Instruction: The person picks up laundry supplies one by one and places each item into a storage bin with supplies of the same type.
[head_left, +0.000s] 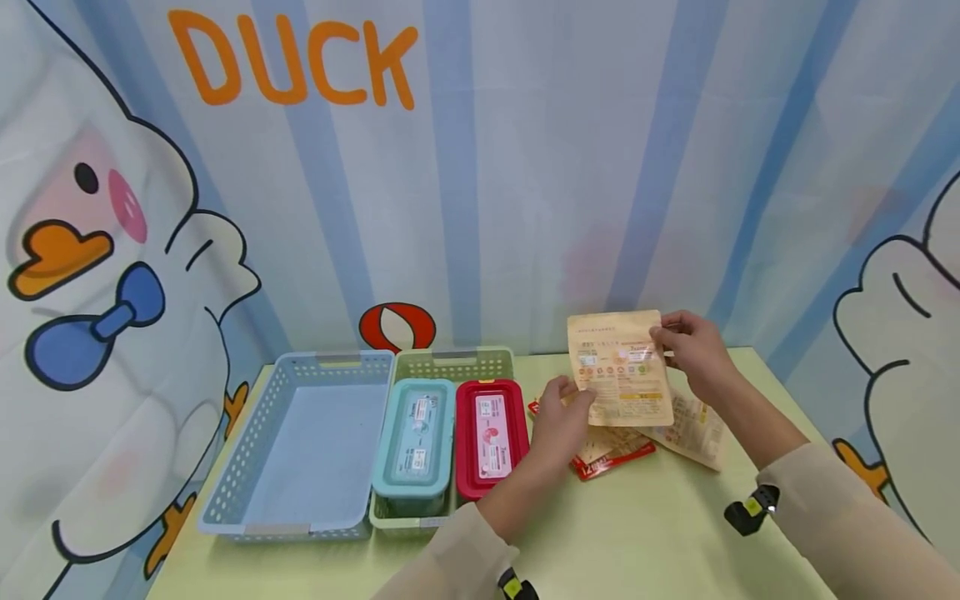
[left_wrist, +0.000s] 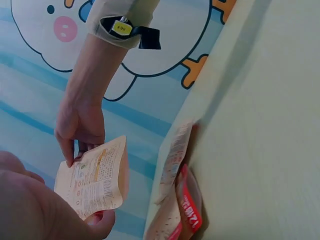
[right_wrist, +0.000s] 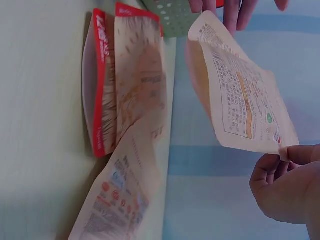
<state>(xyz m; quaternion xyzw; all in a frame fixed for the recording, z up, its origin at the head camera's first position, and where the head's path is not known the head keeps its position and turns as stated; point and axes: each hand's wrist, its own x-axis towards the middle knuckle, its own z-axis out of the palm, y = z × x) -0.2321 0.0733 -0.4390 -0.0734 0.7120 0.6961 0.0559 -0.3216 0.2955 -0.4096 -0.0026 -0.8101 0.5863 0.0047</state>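
A beige food pouch (head_left: 622,371) is held up above the table, its printed side facing the head camera. My right hand (head_left: 697,354) pinches its upper right edge between thumb and fingers. At the lower left edge, my left hand (head_left: 558,421) grips the pouch with the thumb in front. The right wrist view shows the held pouch (right_wrist: 245,100) slightly bowed, with left fingertips at its far edge. Beneath it on the table lie another beige pouch (head_left: 693,429) and red-edged packets (head_left: 615,462), overlapping and partly hidden.
Left of the packets, a green basket (head_left: 450,360) holds a teal-lidded box (head_left: 415,437) and a red-lidded box (head_left: 491,437). A light blue basket (head_left: 315,442) stands beside it. A duck-print curtain (head_left: 540,167) hangs behind the pale green table (head_left: 637,542).
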